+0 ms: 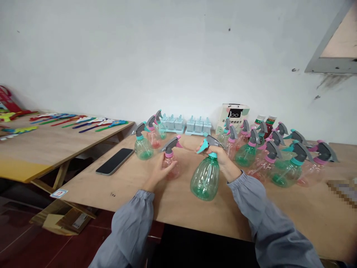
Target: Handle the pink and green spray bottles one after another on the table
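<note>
Green spray bottle (205, 178): hangs neck-up over the near middle of the desk (181, 212), seemingly lifted off the wood, teal collar clamped in the right grip (221, 156), which closes just under the grey trigger head. Just to its left stands a pink spray bottle (174, 172), body cupped by the closed left grip (159, 169).

Bare plywood all along the near edge and between the two sleeves. Crowded on the right by a cluster of spray bottles (279, 163), which reaches back to the wall. Three more bottles (143, 147) toward the back left. Across a narrow gap stands a second desk (36, 152), carrying coloured strips along its far side. Pale blue moulds (185, 124) line the wall. Dark phone (115, 161) lies flat, close to the slanting left edge.

Carton (235, 111) at the wall shows "100" in black; smaller characters below too small to read. White tag (58, 193) at the near left corner bears a red mark, unreadable.
</note>
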The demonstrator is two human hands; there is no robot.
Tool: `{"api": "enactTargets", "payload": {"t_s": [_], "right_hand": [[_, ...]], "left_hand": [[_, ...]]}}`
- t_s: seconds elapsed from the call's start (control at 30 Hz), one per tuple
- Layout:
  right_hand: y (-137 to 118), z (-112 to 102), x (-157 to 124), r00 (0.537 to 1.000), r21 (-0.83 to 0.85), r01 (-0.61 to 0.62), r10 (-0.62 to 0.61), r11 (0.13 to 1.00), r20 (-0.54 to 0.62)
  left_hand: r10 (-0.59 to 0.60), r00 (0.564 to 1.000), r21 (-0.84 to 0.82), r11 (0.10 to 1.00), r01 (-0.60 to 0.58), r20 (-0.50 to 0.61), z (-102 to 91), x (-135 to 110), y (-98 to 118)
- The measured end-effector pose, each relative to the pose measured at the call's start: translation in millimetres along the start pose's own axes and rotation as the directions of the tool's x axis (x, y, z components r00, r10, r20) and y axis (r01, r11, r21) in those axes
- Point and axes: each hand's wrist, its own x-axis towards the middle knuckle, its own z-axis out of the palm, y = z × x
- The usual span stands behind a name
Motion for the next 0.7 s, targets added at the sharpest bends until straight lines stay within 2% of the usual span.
{"api": "enactTargets", "payload": {"t_s": [0.7], "right_hand": [[3.4, -6.6, 5.1, 0.998, 0.013, -0.054, 0.054, 0.998, -0.016]], "left_hand": [[-0.019, 1.0, -0.018, 1.0, 0.019, 0.009, 0.4, 0.0, 1.0]]}}
